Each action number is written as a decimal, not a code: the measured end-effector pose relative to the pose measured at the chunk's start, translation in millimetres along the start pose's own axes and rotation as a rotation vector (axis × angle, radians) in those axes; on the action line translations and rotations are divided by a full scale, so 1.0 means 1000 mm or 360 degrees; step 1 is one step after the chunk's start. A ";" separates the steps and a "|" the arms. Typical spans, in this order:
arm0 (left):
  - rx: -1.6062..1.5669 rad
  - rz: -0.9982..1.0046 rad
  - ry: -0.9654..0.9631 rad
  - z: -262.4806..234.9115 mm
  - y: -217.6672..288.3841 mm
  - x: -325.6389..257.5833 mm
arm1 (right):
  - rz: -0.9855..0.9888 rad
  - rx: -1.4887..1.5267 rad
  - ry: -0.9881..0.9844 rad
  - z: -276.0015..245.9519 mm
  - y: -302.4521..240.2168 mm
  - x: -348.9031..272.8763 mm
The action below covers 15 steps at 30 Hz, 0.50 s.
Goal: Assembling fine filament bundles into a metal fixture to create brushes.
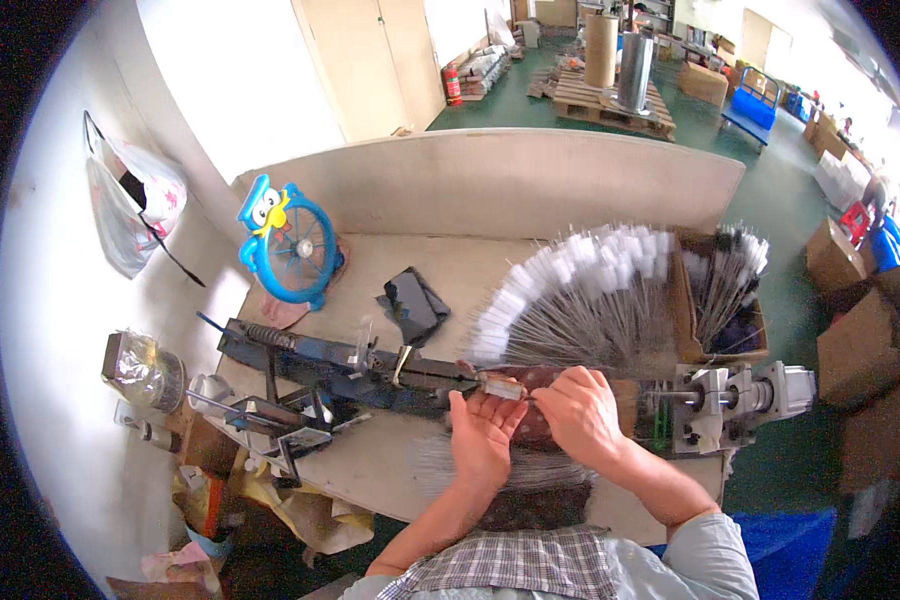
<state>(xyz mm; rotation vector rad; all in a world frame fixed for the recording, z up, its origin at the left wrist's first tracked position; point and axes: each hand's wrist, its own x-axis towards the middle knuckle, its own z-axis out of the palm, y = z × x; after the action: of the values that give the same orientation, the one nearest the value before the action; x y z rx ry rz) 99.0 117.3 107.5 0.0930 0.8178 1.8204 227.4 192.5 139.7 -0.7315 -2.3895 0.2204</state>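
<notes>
My left hand (482, 435) is palm up, its fingers curled lightly under a small brush with white bristles (505, 389). Just to the right, my right hand (582, 415) is closed in a pinch at the brush's thin stem end; its fingertips hide most of that stem. Both hands are over a long dark metal machine bed (370, 380) that crosses the bench, the brush level with the bed's right end. Behind the hands fans out a big pile of white-tipped wire brushes (570, 290). More thin wire stems (550, 466) lie below my wrists.
A cardboard box (685, 300) of dark-tipped brushes stands right of the pile. A motor with a shaft and chuck (760, 395) sits at the bench's right end. A blue toy-shaped fan (300, 250) and a black pouch (413, 305) are farther back, before a low partition (490, 180).
</notes>
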 end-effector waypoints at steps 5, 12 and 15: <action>0.0006 0.0045 0.0080 -0.005 -0.008 0.000 | 0.0020 0.0067 -0.0050 -0.014 -0.001 0.002; 0.0851 0.0100 -0.0132 -0.069 0.018 -0.024 | 0.0170 0.0446 -0.0089 -0.023 -0.009 -0.034; 0.1540 0.0600 0.0412 -0.120 0.066 -0.043 | 0.0241 0.0322 -0.0563 -0.012 0.018 -0.064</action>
<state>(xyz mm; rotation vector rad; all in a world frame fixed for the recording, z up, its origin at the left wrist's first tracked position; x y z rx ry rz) 12.0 10.4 66.7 0.6763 1.9133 1.6259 284.5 171.3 110.5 -0.8335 -2.5887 0.6954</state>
